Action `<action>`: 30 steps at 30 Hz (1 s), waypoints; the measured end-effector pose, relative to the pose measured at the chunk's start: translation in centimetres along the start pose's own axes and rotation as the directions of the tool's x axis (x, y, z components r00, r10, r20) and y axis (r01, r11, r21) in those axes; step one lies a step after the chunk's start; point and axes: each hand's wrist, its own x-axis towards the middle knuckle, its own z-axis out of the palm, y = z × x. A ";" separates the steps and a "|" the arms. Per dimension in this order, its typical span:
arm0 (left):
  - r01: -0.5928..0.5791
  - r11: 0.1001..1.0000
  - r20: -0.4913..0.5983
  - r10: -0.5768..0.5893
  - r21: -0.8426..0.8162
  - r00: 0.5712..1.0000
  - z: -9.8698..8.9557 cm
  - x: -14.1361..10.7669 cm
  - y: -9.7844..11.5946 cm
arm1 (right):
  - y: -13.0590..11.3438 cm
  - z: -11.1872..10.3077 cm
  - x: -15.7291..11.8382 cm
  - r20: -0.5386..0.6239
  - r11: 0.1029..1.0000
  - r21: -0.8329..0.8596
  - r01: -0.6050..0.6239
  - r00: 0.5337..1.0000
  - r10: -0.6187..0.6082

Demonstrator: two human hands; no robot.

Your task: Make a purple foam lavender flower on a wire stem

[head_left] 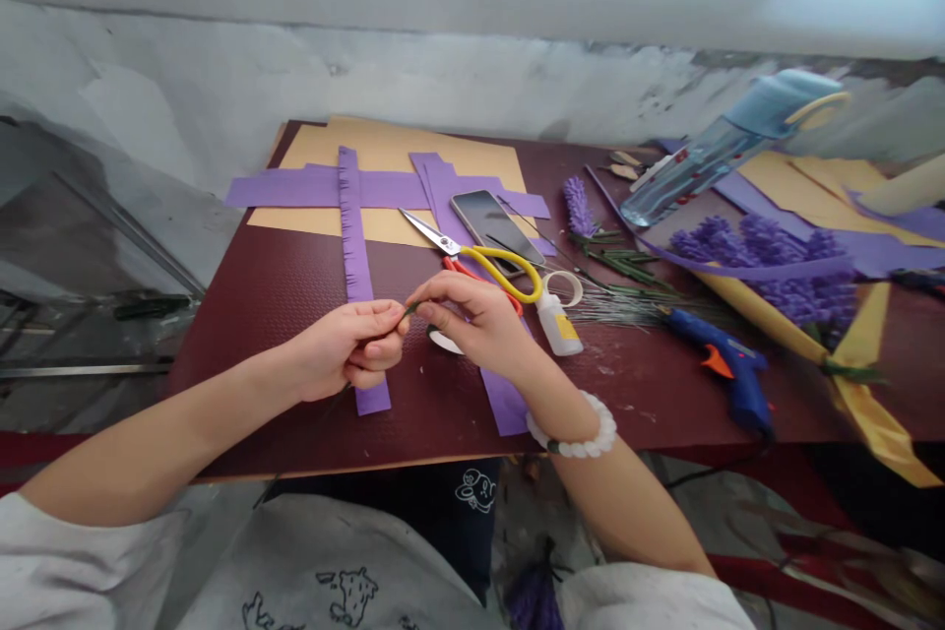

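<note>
My left hand [354, 345] is closed, pinching a thin dark wire stem [301, 448] whose lower end slants down past the table edge. My right hand [472, 320], with a white bead bracelet at the wrist, pinches a narrow strip of green tape [413, 308] at the stem's tip. Both sets of fingertips nearly meet. Partly hidden under the right palm is a white-cored roll [445, 342]. A fringed purple paper strip [355, 251] lies behind and beneath my left hand. Just beyond the right hand are scissors [472, 256] with red and yellow handles.
A phone [496, 221], a glue bottle [559, 323] and a cream tape ring [563, 288] lie near the scissors. To the right are loose wires [627, 308], a blue glue gun [727, 359], a purple flower bouquet [768, 261] and a tilted water bottle [709, 157].
</note>
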 end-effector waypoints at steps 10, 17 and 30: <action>-0.024 0.999 0.044 0.026 -0.040 0.999 -0.5 0.0 -0.1 | 0.3 0.4 0.0 -0.070 0.998 0.053 -0.017 0.997 0.021; -0.035 0.998 0.122 0.040 -0.046 0.992 -1.1 0.5 -0.5 | 0.1 0.3 0.0 -0.059 0.990 0.115 -0.087 0.994 0.094; -0.018 1.000 0.026 0.018 0.003 1.000 -0.1 0.2 -0.2 | 0.1 0.4 0.0 -0.071 0.989 0.129 -0.067 0.995 0.077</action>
